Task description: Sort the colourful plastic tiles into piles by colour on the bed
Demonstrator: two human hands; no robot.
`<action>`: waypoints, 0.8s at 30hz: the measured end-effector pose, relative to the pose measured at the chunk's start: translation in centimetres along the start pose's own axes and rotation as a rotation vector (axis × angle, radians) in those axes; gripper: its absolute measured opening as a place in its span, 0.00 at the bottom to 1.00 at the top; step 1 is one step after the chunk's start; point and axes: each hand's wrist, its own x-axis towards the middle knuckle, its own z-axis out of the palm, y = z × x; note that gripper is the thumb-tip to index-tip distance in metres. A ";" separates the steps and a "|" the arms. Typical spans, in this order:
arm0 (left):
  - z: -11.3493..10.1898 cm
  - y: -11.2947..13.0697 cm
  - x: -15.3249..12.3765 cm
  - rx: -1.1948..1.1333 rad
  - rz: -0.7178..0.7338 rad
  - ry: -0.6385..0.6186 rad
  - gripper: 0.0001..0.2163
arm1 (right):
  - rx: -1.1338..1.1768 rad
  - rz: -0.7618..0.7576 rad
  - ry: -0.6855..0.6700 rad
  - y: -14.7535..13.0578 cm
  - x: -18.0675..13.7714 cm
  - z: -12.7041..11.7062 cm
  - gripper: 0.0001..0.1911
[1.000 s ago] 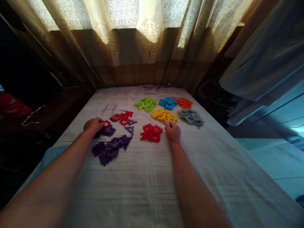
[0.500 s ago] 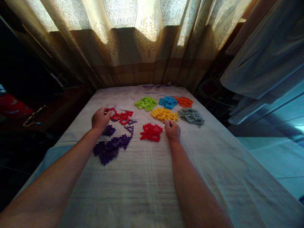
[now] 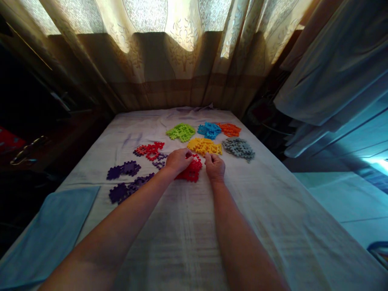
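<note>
Head view, left to right: purple interlocking tiles (image 3: 131, 168), then left hand (image 3: 178, 160), fingers pinching a red tile (image 3: 196, 161) at the red pile (image 3: 190, 175), then right hand (image 3: 215, 167), fingers closed, can't tell if on anything. Mostly colour-grouped, probably to avoid mixing.

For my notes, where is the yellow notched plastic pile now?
In the head view, the yellow notched plastic pile lies slightly right of centre, beyond the right hand and left of the grey notched plastic pile.

Dim overall, bright backlight through the curtain (image 3: 183, 60), deep shadow at left, wide-angle stretch toward edges.
</note>
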 end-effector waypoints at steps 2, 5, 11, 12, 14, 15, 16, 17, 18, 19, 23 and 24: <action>0.2 0.0 0.0 0.023 0.008 -0.005 0.11 | -0.003 0.000 -0.005 0.0 0.0 0.0 0.19; 0.2 -0.4 0.0 0.055 0.025 0.000 0.12 | 0.007 -0.002 -0.012 0.1 0.0 0.0 0.19; -1.8 -3.9 0.0 0.141 -0.053 0.066 0.12 | 0.010 0.010 -0.006 0.2 0.0 0.1 0.22; -2.3 -4.9 0.0 0.162 -0.082 0.089 0.12 | 0.011 0.012 -0.004 0.2 0.0 0.1 0.22; -3.3 -6.8 -0.2 0.204 -0.126 0.129 0.12 | 0.015 0.017 0.008 0.2 0.0 0.2 0.23; -3.8 -7.8 -0.4 0.232 -0.149 0.143 0.12 | 0.017 0.021 0.016 0.2 0.0 0.2 0.23; -4.1 -8.7 -0.6 0.274 -0.177 0.144 0.12 | 0.020 0.024 0.021 0.2 0.0 0.2 0.24; -4.4 -9.5 -0.8 0.306 -0.206 0.132 0.11 | 0.022 0.026 0.023 0.2 0.0 0.2 0.24; -4.5 -10.2 -1.0 0.331 -0.232 0.117 0.12 | 0.023 0.025 0.023 0.2 -0.1 0.3 0.24; -4.7 -10.8 -1.2 0.350 -0.258 0.098 0.12 | 0.023 0.022 0.022 0.2 -0.1 0.3 0.24; -4.7 -12.1 -1.9 0.346 -0.289 0.045 0.14 | 0.019 0.020 0.023 0.3 0.0 0.3 0.24; -4.7 -12.3 -2.0 0.336 -0.284 0.037 0.14 | 0.019 0.024 0.023 0.3 -0.1 0.3 0.24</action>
